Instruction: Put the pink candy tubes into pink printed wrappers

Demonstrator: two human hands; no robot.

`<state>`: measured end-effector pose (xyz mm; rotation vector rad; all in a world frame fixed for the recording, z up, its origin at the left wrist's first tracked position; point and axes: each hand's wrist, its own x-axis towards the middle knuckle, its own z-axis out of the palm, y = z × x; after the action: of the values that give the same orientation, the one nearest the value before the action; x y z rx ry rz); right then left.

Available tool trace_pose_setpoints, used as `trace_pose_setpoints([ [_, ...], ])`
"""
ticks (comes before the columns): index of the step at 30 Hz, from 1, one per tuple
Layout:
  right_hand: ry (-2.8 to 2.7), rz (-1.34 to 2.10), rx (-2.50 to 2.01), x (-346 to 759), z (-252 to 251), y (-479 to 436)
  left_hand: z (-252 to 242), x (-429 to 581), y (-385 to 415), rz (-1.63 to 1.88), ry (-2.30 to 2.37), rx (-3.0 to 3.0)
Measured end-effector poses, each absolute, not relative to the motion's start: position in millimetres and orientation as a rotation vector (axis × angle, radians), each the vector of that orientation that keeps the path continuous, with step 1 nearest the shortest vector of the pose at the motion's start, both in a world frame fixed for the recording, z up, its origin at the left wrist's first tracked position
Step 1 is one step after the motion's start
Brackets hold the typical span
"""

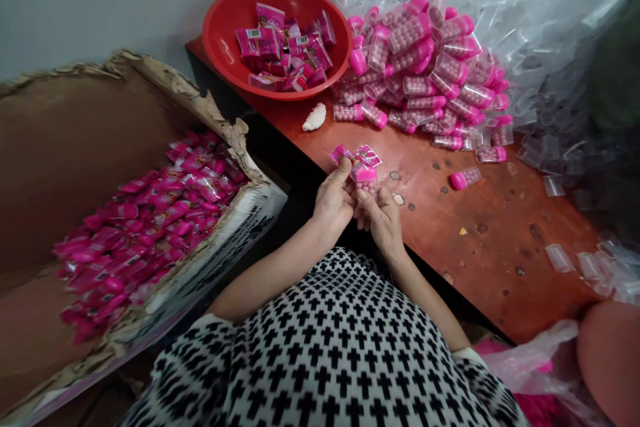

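Note:
My left hand [334, 199] is closed, pinching a pink printed wrapper [369, 156] with its thumb and fingers. In my right hand [384, 219] is a clear candy tube [366, 179] with a pink cap, full of small pink balls. The tube's cap end points away from me and meets the wrapper; I cannot tell how far it is inside. Both hands are close together at the table's near edge. Beyond them a heap of similar filled tubes [415, 60] lies on the table, and a single filled tube [465, 178] rests to the right.
A red bowl [220, 47] with pink printed wrappers stands at the table's far left corner. To my left, a torn cardboard box [65, 120] holds many wrapped pink packets [150, 227]. Clear empty tubes [559, 258] lie on the reddish table [500, 213]. A white lump [315, 117] sits near the bowl.

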<state>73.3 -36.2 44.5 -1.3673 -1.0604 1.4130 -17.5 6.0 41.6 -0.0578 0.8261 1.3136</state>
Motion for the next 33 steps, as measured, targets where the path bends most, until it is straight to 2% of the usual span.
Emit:
trace_pose_setpoints([
  [10, -1.107, 1.421, -1.327, 78.4, 37.1, -33.1, 47.3, -19.6, 6.5, 1.299, 0.858, 0.206],
  [16, -1.134, 1.320, -1.350, 77.9, 35.2, -31.9, 49.0, -20.5, 7.9, 1.113, 0.874, 0.232],
  [23, -1.013, 1.622, -1.209, 86.0, 37.5, -28.5, 51.0, -28.0, 18.0, 1.053, 0.837, 0.372],
  [29, -1.179, 1.279, -1.364, 88.6, 36.5, -27.9, 47.0, -25.9, 16.2, 1.104, 0.905, 0.532],
  [33, -1.043, 1.565, -1.207, 89.6, 35.1, -25.9, 49.5, -24.6, 14.5, 1.104, 0.932, 0.565],
])
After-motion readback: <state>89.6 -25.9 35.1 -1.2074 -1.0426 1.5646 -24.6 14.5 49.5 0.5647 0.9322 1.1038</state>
